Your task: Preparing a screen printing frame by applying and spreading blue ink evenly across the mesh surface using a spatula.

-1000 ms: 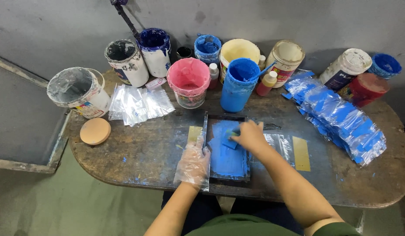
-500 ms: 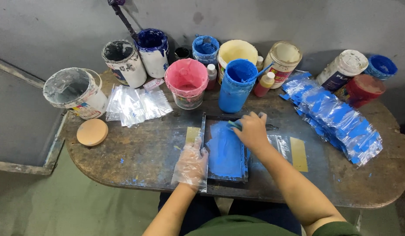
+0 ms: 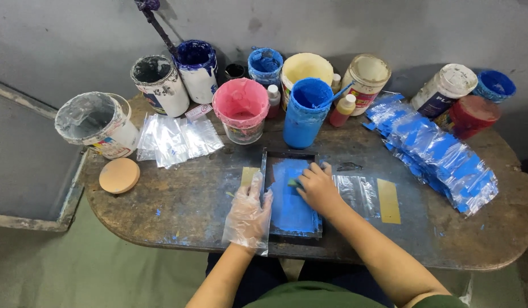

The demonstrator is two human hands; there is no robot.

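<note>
Stained table (image 3: 161,211): right hand (image 3: 318,188) wiping blue tray (image 3: 290,197) (paint-coated).

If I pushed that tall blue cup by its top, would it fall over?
Probably it would tip: the tall blue cup is narrow and taller than the pink tub beside it. A stick leaning out of it may make it top-heavy. Its paint-coated sides likely feel slippery, and how full it is cannot be seen.
</note>
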